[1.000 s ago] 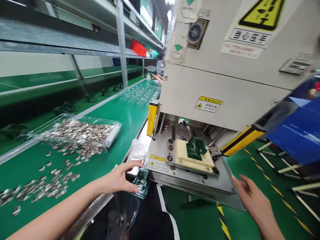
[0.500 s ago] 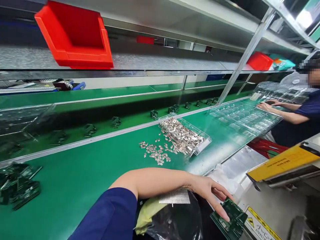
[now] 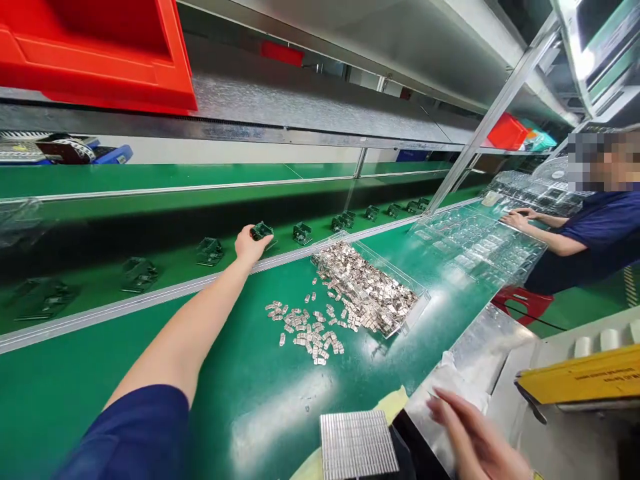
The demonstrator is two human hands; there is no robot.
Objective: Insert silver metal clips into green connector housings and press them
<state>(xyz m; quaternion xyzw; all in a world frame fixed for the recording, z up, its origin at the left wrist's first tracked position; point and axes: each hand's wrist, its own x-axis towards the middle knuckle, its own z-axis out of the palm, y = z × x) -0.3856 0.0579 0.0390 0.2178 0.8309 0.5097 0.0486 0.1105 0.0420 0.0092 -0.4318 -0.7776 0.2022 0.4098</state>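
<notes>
My left hand (image 3: pixel 249 245) reaches out over the green conveyor channel, its fingers closed on a small green circuit board assembly (image 3: pixel 261 231). Whether that assembly rests on the belt, I cannot tell. At the lower right, my right hand (image 3: pixel 483 440) is smeared by motion; whether its fingertips hold anything is unclear. Close to it lies a ribbed grey metal block (image 3: pixel 357 443). Between the hands, many small silvery metal pieces (image 3: pixel 315 337) are scattered on the green tabletop, beside a tilted clear tray (image 3: pixel 423 308) full of the same pieces.
More green board assemblies (image 3: pixel 210 251) sit spaced along the channel. A red bin (image 3: pixel 100 73) stands on the overhead shelf (image 3: pixel 320 133). At the right, another person (image 3: pixel 575 233) works over clear plastic trays (image 3: pixel 465 240). A yellow-fronted machine (image 3: pixel 585 377) is at the lower right.
My left arm has swung from the lower right to the conveyor channel, with a board assembly in hand. My right hand has come into view. The view has shifted, and the ribbed block shows more fully.
</notes>
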